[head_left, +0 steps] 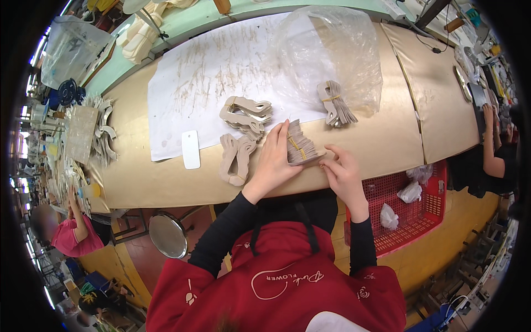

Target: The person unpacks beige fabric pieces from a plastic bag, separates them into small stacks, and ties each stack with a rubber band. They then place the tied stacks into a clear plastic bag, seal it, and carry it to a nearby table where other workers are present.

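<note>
Above the table's near edge, my left hand point(274, 165) is closed around a bundle of thin grey-beige cut pieces point(299, 146). The pieces stand edge-on in a stack, with yellow rubber bands across them. At the bundle's right end is my right hand point(343, 172), its thumb and fingertips pinched together. What lies between those fingertips is too small to make out. Left of my left hand lie two more bundles of curved, cut-out pieces, a far one point(245, 113) and a near one point(238, 159). Another banded bundle point(333, 105) sits farther off to the right.
A stained white sheet point(215, 77) covers the table's middle, with a clear plastic bag point(343, 61) over its right part. A white card point(191, 149) lies at left. Below the table's right edge stands a red basket point(409, 218); a stool point(168, 235) is at lower left. Co-workers sit on both sides.
</note>
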`<state>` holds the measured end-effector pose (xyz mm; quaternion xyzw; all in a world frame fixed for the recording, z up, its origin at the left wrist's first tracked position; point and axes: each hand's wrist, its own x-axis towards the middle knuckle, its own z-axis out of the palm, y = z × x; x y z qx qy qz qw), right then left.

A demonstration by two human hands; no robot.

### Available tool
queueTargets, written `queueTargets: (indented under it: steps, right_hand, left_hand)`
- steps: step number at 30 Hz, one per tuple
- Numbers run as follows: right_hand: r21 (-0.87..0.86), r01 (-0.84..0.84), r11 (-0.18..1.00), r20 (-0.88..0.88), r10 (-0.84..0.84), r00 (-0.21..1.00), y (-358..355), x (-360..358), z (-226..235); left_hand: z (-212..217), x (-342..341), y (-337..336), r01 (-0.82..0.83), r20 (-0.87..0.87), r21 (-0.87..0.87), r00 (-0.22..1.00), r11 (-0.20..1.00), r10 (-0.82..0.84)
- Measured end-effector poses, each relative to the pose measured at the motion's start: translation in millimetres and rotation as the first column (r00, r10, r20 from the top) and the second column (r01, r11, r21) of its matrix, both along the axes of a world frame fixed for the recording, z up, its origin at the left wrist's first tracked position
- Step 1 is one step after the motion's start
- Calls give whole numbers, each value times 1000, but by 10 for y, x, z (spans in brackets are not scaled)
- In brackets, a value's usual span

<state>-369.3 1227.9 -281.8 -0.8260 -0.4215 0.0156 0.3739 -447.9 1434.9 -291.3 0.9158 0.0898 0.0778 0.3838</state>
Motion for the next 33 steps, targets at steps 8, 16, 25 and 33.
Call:
queueTargets:
  steps: [8, 16, 25, 33]
  right_hand:
    - [116, -67, 991, -112, 80, 990, 20, 106, -213]
    - [114, -81, 990, -96, 92, 991, 1, 135, -215]
    - [76, -101, 992, -12, 103, 995, 87, 55, -252]
    - [82, -97, 992, -11, 98, 995, 135, 47, -273]
  left_hand:
    - [12, 3, 35, 8, -17, -129, 1000, 992, -10]
    - [110, 13, 39, 29, 9, 14, 1000, 999, -29]
    - [151, 85, 127, 35, -4, -65, 999, 997, -36]
    - [237, 67, 221, 111, -130, -154, 983, 982, -131]
